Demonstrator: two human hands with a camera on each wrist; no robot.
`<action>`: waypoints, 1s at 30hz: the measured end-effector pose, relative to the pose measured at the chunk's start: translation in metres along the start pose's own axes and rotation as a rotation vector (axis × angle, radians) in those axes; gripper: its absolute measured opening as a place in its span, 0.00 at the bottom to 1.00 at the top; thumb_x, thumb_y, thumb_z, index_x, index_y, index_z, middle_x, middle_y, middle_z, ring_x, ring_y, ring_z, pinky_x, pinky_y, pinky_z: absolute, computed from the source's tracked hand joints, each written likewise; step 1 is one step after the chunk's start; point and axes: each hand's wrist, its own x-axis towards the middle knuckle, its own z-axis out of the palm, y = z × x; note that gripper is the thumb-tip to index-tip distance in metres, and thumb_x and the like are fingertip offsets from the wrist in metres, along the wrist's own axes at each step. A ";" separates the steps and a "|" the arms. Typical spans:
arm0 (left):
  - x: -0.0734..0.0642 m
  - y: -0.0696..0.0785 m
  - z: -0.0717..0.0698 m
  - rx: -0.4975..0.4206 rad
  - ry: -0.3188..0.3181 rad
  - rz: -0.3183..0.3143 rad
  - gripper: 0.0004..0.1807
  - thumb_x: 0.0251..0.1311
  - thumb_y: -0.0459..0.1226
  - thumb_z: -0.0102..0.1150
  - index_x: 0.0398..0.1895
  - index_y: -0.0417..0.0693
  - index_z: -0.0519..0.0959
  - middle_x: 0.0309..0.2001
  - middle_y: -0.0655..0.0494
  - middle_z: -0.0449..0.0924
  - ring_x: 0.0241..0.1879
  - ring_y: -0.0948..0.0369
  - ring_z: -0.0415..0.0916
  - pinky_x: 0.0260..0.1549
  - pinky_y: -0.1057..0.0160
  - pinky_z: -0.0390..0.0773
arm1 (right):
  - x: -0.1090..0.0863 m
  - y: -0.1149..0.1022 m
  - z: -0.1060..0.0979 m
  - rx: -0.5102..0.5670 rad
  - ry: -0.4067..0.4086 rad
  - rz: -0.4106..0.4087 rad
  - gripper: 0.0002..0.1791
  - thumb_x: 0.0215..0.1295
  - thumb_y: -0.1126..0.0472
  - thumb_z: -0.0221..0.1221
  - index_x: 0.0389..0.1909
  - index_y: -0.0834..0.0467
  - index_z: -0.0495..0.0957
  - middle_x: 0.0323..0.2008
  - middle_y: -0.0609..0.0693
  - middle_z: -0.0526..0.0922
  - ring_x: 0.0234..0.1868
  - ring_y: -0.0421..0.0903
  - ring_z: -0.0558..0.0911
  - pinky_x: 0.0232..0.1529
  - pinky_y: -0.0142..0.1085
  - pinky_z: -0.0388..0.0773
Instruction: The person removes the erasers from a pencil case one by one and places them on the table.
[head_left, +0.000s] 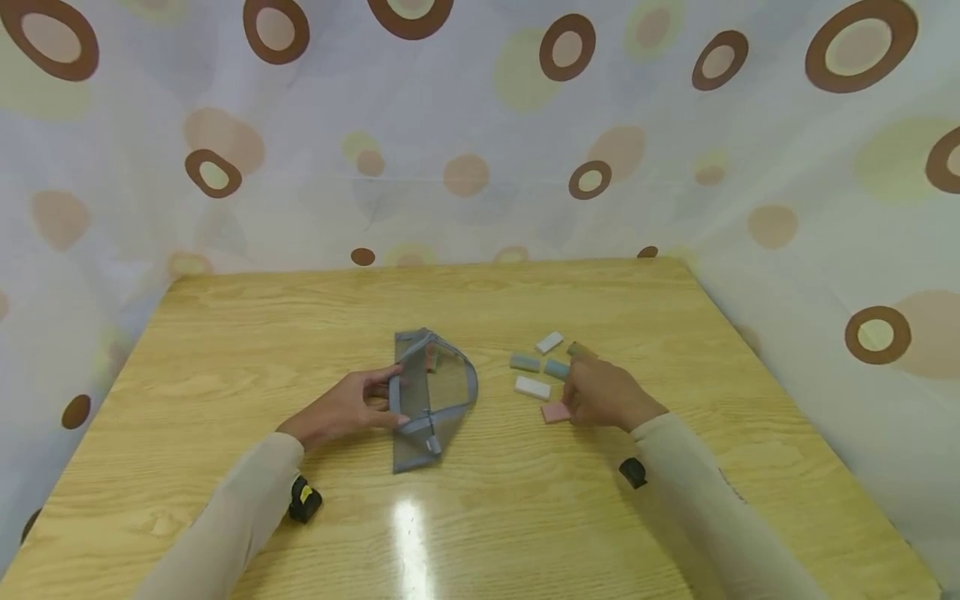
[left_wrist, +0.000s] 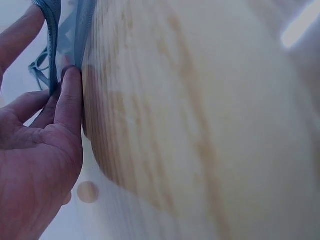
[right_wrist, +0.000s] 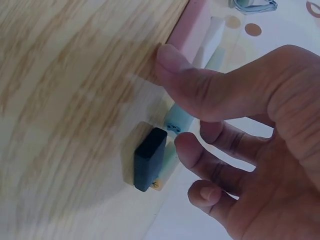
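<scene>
A grey mesh zip pouch (head_left: 414, 392) lies on the table with its mouth spread. My left hand (head_left: 352, 408) grips its left edge between thumb and fingers. Through the mesh, small reddish and green pieces (head_left: 432, 358) show inside. On the right, my right hand (head_left: 606, 393) hovers over a group of small blocks that look like erasers. Its thumb is close to or touching the pink eraser (head_left: 555, 412); its loosely bent fingers hold nothing. Beneath the fingers, the right wrist view shows a dark block (right_wrist: 150, 159) beside a light blue eraser (right_wrist: 179, 118).
Two white erasers (head_left: 532, 387) and a grey-green eraser (head_left: 525, 362) lie between the pouch and my right hand. A brownish-green one (head_left: 581, 350) sits behind that hand. Patterned curtains (head_left: 465, 125) surround the wooden table (head_left: 225, 350) at the back and sides.
</scene>
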 end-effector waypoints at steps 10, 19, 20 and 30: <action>0.002 -0.002 0.002 -0.025 0.004 -0.009 0.50 0.60 0.42 0.73 0.81 0.45 0.53 0.74 0.45 0.62 0.69 0.46 0.65 0.68 0.51 0.70 | -0.002 -0.001 -0.014 0.027 -0.045 -0.035 0.10 0.51 0.70 0.71 0.36 0.61 0.90 0.41 0.53 0.83 0.34 0.47 0.76 0.34 0.41 0.81; 0.000 -0.002 -0.001 -0.011 0.006 -0.006 0.50 0.60 0.42 0.72 0.81 0.44 0.53 0.74 0.45 0.62 0.68 0.46 0.65 0.67 0.51 0.71 | 0.017 -0.010 -0.042 0.225 0.074 -0.122 0.13 0.61 0.68 0.69 0.46 0.67 0.87 0.41 0.58 0.82 0.36 0.51 0.80 0.36 0.42 0.82; 0.000 -0.003 -0.001 -0.013 0.005 -0.002 0.50 0.60 0.42 0.72 0.81 0.44 0.53 0.74 0.46 0.63 0.68 0.46 0.65 0.67 0.51 0.71 | 0.022 -0.014 -0.043 0.235 0.107 -0.124 0.13 0.62 0.67 0.69 0.47 0.66 0.87 0.39 0.57 0.82 0.34 0.48 0.79 0.34 0.40 0.81; 0.002 -0.003 -0.001 -0.021 0.001 0.015 0.51 0.60 0.40 0.72 0.80 0.41 0.52 0.73 0.47 0.65 0.68 0.48 0.67 0.68 0.49 0.69 | 0.078 -0.077 -0.024 0.265 0.270 -0.038 0.16 0.61 0.57 0.72 0.46 0.63 0.88 0.41 0.56 0.83 0.33 0.48 0.78 0.32 0.39 0.80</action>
